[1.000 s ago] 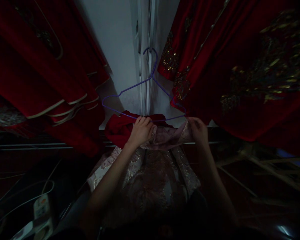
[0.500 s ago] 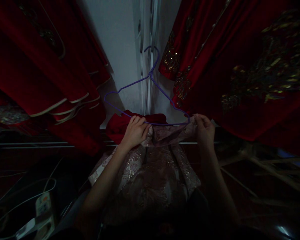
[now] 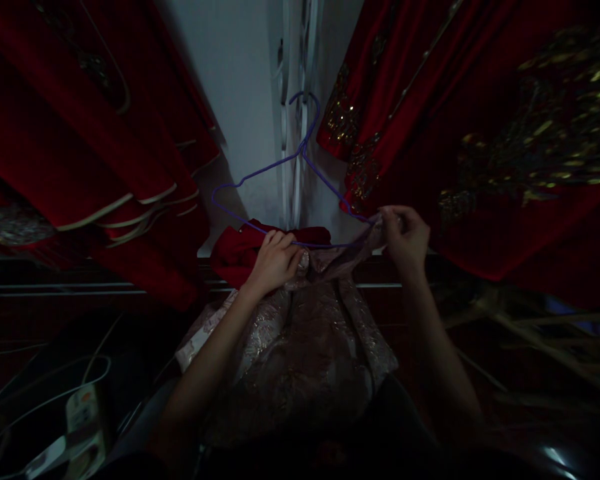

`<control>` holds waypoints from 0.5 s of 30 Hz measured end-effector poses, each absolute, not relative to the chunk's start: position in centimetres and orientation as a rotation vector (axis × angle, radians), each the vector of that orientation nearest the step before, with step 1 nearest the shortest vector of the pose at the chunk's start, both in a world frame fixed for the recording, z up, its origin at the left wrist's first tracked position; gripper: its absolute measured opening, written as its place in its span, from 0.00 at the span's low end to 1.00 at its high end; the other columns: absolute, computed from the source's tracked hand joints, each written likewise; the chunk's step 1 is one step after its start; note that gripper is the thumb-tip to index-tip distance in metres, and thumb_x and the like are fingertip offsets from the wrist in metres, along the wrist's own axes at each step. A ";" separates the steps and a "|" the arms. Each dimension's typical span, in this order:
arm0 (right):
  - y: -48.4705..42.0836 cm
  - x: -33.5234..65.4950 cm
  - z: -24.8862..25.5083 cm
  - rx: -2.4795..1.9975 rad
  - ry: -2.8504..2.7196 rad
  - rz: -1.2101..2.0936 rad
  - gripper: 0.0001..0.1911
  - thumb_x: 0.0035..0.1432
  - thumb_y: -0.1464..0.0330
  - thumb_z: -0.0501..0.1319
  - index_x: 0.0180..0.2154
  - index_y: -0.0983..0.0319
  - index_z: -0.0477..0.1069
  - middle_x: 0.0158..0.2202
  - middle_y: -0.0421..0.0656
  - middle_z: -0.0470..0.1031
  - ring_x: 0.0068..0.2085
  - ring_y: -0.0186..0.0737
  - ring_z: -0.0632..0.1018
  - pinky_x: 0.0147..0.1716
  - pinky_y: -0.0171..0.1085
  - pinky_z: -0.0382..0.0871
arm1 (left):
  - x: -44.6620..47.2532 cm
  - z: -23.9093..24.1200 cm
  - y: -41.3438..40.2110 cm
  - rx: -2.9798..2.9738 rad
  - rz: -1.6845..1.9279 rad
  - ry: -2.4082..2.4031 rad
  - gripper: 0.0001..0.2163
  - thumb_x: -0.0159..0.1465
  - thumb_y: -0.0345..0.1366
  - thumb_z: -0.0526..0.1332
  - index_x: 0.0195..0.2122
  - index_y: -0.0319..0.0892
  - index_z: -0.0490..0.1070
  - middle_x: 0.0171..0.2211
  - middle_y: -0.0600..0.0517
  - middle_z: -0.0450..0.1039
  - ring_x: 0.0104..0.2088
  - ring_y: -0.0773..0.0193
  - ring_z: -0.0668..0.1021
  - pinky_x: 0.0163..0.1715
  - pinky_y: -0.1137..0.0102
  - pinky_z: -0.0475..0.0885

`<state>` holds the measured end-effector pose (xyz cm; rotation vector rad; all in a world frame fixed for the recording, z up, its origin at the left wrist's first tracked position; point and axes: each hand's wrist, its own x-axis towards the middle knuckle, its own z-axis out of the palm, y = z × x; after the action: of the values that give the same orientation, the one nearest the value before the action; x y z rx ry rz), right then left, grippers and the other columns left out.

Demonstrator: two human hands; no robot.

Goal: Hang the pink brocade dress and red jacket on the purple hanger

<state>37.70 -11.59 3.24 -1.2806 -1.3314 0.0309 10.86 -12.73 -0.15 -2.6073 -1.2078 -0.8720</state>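
Subject item: a pale pink brocade garment (image 3: 300, 347) with a metallic woven pattern. I see it hanging in loose vertical folds from the middle of the view down into the dark at the bottom edge. Its top edge is bunched up against the bottom bar of a purple wire hanger (image 3: 303, 150).

Left hand (image 3: 275, 260): closed, fingers curled over the garment's top edge right at the bar. Right hand (image 3: 405, 237): closed in a pinch on the garment's right shoulder, at the hanger's right end, with the cloth drawn up there.

The hanger's hook sits high on a white vertical strip (image 3: 297, 187) against the white wall (image 3: 235, 80).

A dark red cloth (image 3: 235, 250) lies bunched just behind the left hand, touching the hanger's lower left side.

Clearances — tight on both flanks. Red velvet garments with pale piping (image 3: 80, 133) crowd in from the left. Red garments with gold embroidery (image 3: 480, 133) hang on the right, their hems just beside the right hand. The only open gap is the narrow strip of wall between them.

Below left, near the bottom corner, a power strip (image 3: 85, 420) and a white cable (image 3: 40, 400) lie well apart from the hands. Lighting is poor; I cannot make out anything lower down.
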 end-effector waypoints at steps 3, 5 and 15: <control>-10.0 36.2 5.4 -1.276 -1.477 -0.041 0.13 0.59 0.56 0.59 0.35 0.57 0.75 0.34 0.41 0.78 0.36 0.40 0.77 0.41 0.38 0.70 | 12.4 0.2 -12.6 -2.664 -0.940 -1.234 0.14 0.68 0.40 0.51 0.34 0.44 0.74 0.35 0.48 0.71 0.40 0.58 0.68 0.45 0.57 0.61; -9.1 35.6 6.3 -1.256 -1.510 -0.109 0.12 0.59 0.57 0.58 0.35 0.57 0.74 0.35 0.42 0.78 0.38 0.41 0.77 0.43 0.38 0.68 | 13.8 0.4 -12.4 -2.700 -0.973 -1.241 0.13 0.68 0.40 0.51 0.35 0.45 0.75 0.37 0.49 0.71 0.41 0.59 0.69 0.44 0.58 0.61; -7.5 37.3 5.4 -1.283 -1.532 -0.135 0.13 0.61 0.56 0.55 0.38 0.57 0.69 0.35 0.43 0.75 0.39 0.43 0.76 0.46 0.42 0.65 | 16.9 -0.9 -10.4 -2.790 -1.104 -1.285 0.14 0.69 0.41 0.49 0.38 0.45 0.74 0.46 0.49 0.73 0.48 0.61 0.71 0.50 0.58 0.61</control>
<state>37.28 -7.46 5.41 -1.2833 -1.5324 -0.1354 16.85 -10.41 -0.88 -2.7903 -1.2849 -1.1040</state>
